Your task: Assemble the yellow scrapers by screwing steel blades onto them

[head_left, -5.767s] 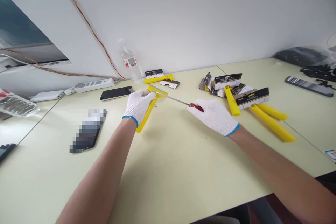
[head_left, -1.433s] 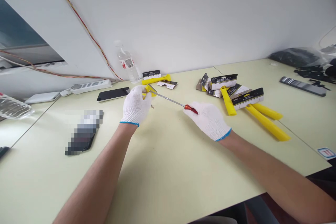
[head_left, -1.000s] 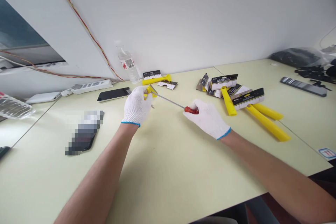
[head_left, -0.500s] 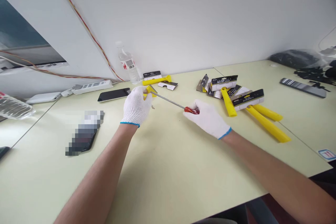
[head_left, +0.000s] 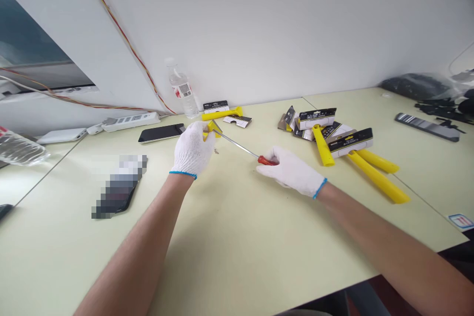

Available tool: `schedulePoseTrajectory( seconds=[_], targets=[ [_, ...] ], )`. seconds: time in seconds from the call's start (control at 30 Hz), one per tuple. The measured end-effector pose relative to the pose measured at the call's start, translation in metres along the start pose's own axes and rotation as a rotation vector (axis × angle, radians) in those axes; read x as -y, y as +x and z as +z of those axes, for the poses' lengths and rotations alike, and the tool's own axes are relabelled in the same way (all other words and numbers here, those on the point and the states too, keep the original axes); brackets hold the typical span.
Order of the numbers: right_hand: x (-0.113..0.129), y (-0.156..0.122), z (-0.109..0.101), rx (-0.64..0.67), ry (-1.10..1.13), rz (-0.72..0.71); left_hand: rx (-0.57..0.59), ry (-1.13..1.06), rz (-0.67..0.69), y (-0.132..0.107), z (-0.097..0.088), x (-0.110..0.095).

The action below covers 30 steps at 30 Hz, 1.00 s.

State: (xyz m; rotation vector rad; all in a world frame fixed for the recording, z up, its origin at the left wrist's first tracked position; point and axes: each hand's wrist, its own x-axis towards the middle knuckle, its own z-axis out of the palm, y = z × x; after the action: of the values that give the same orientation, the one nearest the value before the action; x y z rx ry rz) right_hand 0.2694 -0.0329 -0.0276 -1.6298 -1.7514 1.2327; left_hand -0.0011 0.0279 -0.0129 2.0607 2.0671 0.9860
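Observation:
My left hand (head_left: 192, 149), in a white knit glove, is closed round a yellow-handled scraper (head_left: 212, 128); only the scraper's head shows above the fingers. My right hand (head_left: 291, 172), also gloved, grips the red handle of a screwdriver (head_left: 242, 148). The thin metal shaft runs up and left, and its tip meets the scraper's head.
A pile of several yellow scrapers (head_left: 344, 145) with black-and-white packaging lies to the right. Another scraper (head_left: 222, 112), a water bottle (head_left: 180, 87), a black phone (head_left: 161, 133) and a power strip (head_left: 129, 120) line the wall. A blurred dark device (head_left: 117, 188) lies left. Black items (head_left: 429, 123) sit far right.
Since 5.8 s ago my left hand has turned the scraper so its handle is hidden. In the last second my right hand has dropped slightly with the screwdriver.

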Motion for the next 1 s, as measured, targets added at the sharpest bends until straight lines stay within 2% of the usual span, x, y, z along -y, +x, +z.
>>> schedulePoseTrajectory(
  seconds=[0.07, 0.1, 0.17, 0.23, 0.27, 0.3, 0.4, 0.43, 0.47, 0.5, 0.53, 0.63, 0.67, 0.73, 0.8, 0.87, 0.9, 1.0],
  targets=[
    [-0.005, 0.002, 0.004, -0.263, -0.264, -0.165, 0.010, -0.005, -0.011, -0.001, -0.001, -0.002],
    [-0.007, 0.003, 0.006, -0.355, -0.364, -0.247, 0.012, -0.004, -0.018, -0.001, -0.001, -0.003],
    [-0.011, 0.004, 0.006, -0.478, -0.495, -0.359, 0.007, 0.003, -0.025, -0.001, -0.001, -0.004],
    [-0.011, 0.004, 0.003, -0.521, -0.508, -0.420, 0.001, 0.002, -0.018, -0.002, -0.001, -0.005],
    [-0.010, 0.003, 0.001, -0.485, -0.455, -0.406, 0.005, -0.005, -0.011, -0.002, 0.000, -0.005],
    [-0.008, 0.002, -0.002, -0.391, -0.357, -0.345, 0.011, -0.014, -0.005, -0.002, 0.001, -0.004],
    [-0.002, 0.001, -0.010, 0.056, 0.084, -0.015, 0.022, -0.029, -0.011, -0.002, 0.003, -0.002],
    [-0.001, 0.001, -0.011, 0.163, 0.195, 0.075, 0.019, -0.026, -0.020, -0.002, 0.003, -0.001],
    [0.000, 0.001, -0.012, 0.207, 0.244, 0.121, 0.016, -0.020, -0.026, -0.001, 0.003, 0.000],
    [0.000, 0.002, -0.011, 0.177, 0.222, 0.114, 0.012, -0.012, -0.028, -0.001, 0.003, 0.000],
    [0.000, 0.003, -0.010, 0.085, 0.146, 0.067, 0.010, -0.003, -0.024, -0.001, 0.003, 0.001],
    [-0.006, 0.006, -0.002, -0.283, -0.162, -0.186, 0.010, 0.016, -0.001, -0.001, 0.002, 0.001],
    [-0.008, 0.006, 0.000, -0.364, -0.242, -0.269, 0.014, 0.019, 0.001, -0.001, 0.001, 0.000],
    [-0.011, 0.006, 0.004, -0.431, -0.364, -0.369, 0.024, 0.020, -0.007, -0.002, 0.000, -0.002],
    [-0.011, 0.005, 0.004, -0.460, -0.454, -0.400, 0.031, 0.009, -0.023, -0.002, 0.000, -0.004],
    [-0.009, 0.003, 0.001, -0.408, -0.434, -0.355, 0.039, -0.018, -0.026, -0.003, -0.001, -0.006],
    [-0.007, 0.002, -0.001, -0.325, -0.350, -0.286, 0.043, -0.032, -0.027, -0.003, -0.001, -0.006],
    [-0.002, 0.001, -0.007, 0.067, 0.047, 0.026, 0.051, -0.047, -0.034, -0.003, -0.001, -0.006]
  ],
)
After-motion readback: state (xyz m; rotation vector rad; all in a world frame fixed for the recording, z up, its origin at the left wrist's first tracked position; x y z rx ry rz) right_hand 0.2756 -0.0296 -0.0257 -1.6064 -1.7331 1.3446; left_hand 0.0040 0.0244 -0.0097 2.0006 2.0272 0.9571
